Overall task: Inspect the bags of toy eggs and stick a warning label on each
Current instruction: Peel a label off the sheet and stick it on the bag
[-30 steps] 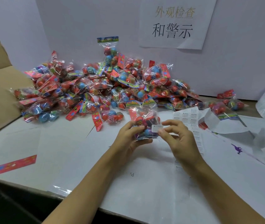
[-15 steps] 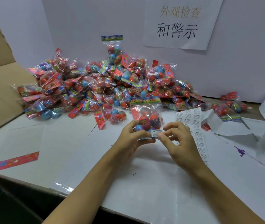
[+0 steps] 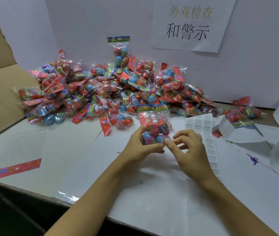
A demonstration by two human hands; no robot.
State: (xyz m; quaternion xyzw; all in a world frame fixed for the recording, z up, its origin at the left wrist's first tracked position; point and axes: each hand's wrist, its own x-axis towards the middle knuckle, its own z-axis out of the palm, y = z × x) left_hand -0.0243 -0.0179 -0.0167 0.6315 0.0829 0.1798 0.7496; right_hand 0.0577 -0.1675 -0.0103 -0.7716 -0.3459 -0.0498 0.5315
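Item: bag of toy eggs (image 3: 155, 126), held upright above the table (image 3: 70, 150), gripped low by the left hand (image 3: 140, 147). Warning label (image 3: 166, 139) was pinched against its lower corner by the right hand (image 3: 189, 149). Judged light, crinkly, slippery; best gripped around the eggs.

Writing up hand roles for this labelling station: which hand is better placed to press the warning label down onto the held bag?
Right. The right hand already has its fingertips on the label, while the left hand grips the bag.
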